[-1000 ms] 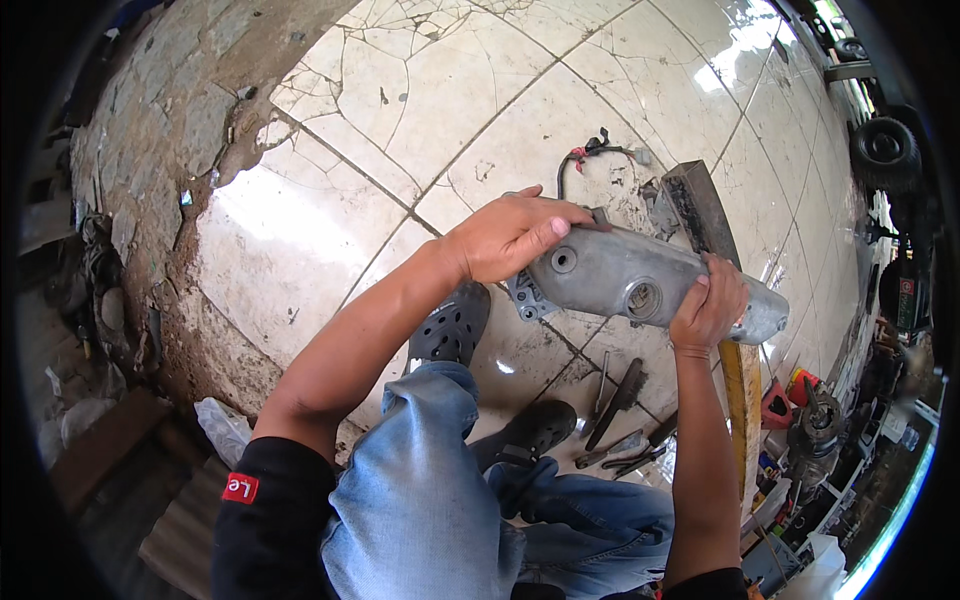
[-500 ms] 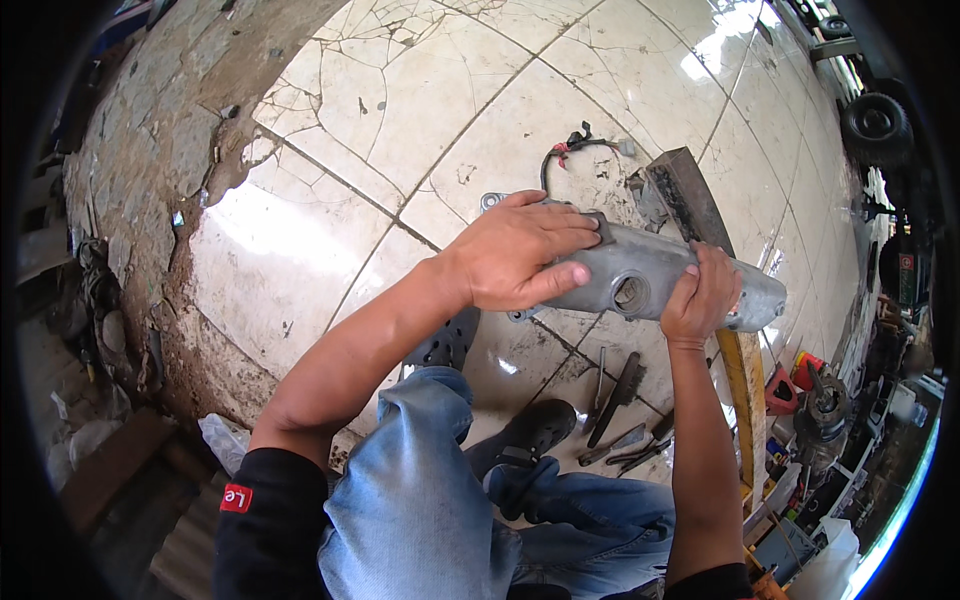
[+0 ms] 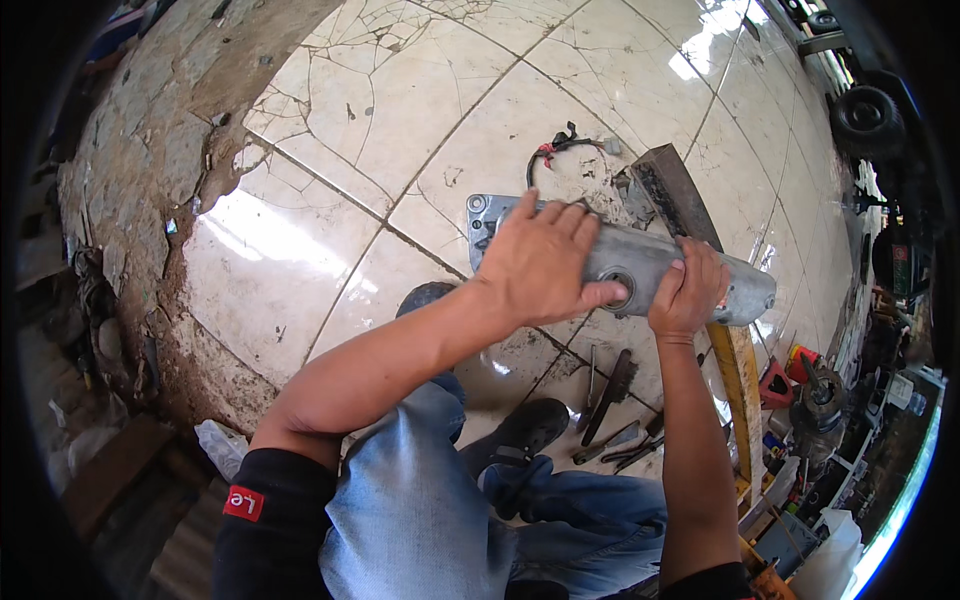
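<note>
A long grey cast-metal cover (image 3: 655,258), like an engine valve cover, is held tilted above the tiled floor, with a flat bolted end showing at its left. My left hand (image 3: 540,255) lies over its middle, fingers stretched forward and thumb at the rim of the round hole (image 3: 615,285). Under those fingers a dark flat piece, like sandpaper, is mostly hidden now. My right hand (image 3: 690,288) grips the cover near its right end, thumb on top and fingers over the far edge.
A dark metal bar (image 3: 676,195) and a short wire harness (image 3: 565,146) lie beyond the cover. Near my shoe (image 3: 530,430) are a brush (image 3: 609,395) and several hand tools. A yellow beam (image 3: 737,390) stands at right, beside cluttered parts. Cracked tiles border broken concrete at left.
My left hand has slid right and a little nearer along the cover, so its thumb now reaches the hole. More of the cover's left end shows. My right hand keeps its grip.
</note>
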Available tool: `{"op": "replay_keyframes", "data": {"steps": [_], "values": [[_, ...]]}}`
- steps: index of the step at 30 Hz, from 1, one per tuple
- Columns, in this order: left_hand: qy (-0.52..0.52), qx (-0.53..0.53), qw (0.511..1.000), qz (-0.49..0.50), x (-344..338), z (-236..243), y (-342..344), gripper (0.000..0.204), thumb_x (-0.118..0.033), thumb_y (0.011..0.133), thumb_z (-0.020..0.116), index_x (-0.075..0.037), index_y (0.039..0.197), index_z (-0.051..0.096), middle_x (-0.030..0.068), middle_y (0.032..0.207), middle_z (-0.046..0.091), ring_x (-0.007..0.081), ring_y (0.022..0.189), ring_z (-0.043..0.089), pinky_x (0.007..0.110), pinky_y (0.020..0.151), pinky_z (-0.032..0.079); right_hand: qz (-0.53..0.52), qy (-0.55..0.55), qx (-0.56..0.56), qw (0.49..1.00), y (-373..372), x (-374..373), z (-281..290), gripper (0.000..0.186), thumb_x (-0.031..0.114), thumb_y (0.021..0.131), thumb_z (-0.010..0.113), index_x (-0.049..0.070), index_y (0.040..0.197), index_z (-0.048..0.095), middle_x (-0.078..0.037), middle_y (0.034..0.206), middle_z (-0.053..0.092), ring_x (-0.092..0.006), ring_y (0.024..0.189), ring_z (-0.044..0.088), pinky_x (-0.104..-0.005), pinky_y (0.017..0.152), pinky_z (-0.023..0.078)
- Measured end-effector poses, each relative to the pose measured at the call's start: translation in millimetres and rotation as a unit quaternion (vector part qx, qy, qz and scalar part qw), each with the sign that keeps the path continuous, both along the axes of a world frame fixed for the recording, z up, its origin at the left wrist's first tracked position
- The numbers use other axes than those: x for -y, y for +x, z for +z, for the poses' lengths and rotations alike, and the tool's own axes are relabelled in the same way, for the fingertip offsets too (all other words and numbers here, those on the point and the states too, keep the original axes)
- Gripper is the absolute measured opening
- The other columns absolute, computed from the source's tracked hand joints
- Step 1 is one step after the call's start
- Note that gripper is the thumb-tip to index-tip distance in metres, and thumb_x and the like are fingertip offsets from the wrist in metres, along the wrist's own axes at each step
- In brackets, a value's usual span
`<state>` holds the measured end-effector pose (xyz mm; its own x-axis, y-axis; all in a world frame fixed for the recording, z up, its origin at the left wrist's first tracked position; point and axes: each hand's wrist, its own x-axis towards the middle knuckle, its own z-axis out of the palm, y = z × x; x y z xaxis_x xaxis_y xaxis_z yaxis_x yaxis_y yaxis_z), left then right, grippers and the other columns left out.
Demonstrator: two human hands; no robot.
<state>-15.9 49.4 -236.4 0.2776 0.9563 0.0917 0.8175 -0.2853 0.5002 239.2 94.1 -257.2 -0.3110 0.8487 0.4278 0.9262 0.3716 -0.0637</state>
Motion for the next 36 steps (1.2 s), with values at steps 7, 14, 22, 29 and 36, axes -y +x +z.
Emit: {"op": "replay_keyframes", "data": {"steps": [7, 14, 22, 29, 36], "values": [[-0.108, 0.0, 0.993, -0.047, -12.9, 16.1, -5.9, 0.092, -0.075, 0.089, 0.044, 0.006, 0.129, 0.055, 0.0252, 0.127, 0.061, 0.0365, 0.124, 0.056, 0.054, 0.114, 0.032, -0.019, 0.008, 0.005, 1.0, -2.3, 1.3, -0.7, 0.033, 0.024, 0.087, 0.049, 0.009, 0.111, 0.067, -0.008, 0.116, 0.066, -0.0326, 0.12, 0.056, -0.0522, 0.109, 0.028], [0.076, 0.036, 0.996, -0.028, -0.6, -10.1, 13.8, 0.097, -0.078, 0.087, 0.043, 0.01, 0.127, 0.054, 0.0262, 0.128, 0.061, 0.0381, 0.124, 0.056, 0.05, 0.113, 0.035, -0.01, 0.008, 0.005, 1.0, 1.7, -1.4, 0.4, 0.033, 0.024, 0.087, 0.049, 0.009, 0.111, 0.067, -0.008, 0.115, 0.066, -0.0323, 0.119, 0.056, -0.0511, 0.109, 0.028], [-0.037, 0.027, 0.997, -0.059, -13.9, 10.6, 24.9, 0.098, -0.079, 0.084, 0.046, 0.012, 0.123, 0.055, 0.026, 0.109, 0.064, 0.0406, 0.109, 0.062, 0.048, 0.103, 0.042, -0.017, -0.002, 0.005, 1.0, -3.5, -0.8, -1.3, 0.033, 0.023, 0.087, 0.05, 0.009, 0.111, 0.067, -0.008, 0.115, 0.066, -0.0322, 0.119, 0.056, -0.0525, 0.109, 0.028], [-0.195, -0.009, 0.978, -0.071, -28.8, 18.2, -14.0, 0.099, -0.08, 0.084, 0.046, 0.011, 0.12, 0.057, 0.029, 0.117, 0.063, 0.0413, 0.114, 0.061, 0.048, 0.105, 0.041, -0.018, 0.003, -0.005, 1.0, 3.3, 2.8, 1.1, 0.033, 0.023, 0.086, 0.05, 0.01, 0.111, 0.067, -0.008, 0.116, 0.066, -0.0311, 0.12, 0.056, -0.0529, 0.11, 0.028], [-0.072, 0.047, 0.993, -0.085, -23.4, 13.9, 23.4, 0.095, -0.077, 0.086, 0.048, 0.012, 0.119, 0.057, 0.028, 0.112, 0.065, 0.0428, 0.109, 0.062, 0.045, 0.102, 0.044, -0.015, -0.001, 0.002, 1.0, -4.2, -2.1, -2.4, 0.033, 0.023, 0.086, 0.05, 0.01, 0.112, 0.067, -0.008, 0.117, 0.066, -0.031, 0.12, 0.055, -0.0523, 0.111, 0.027]]}}
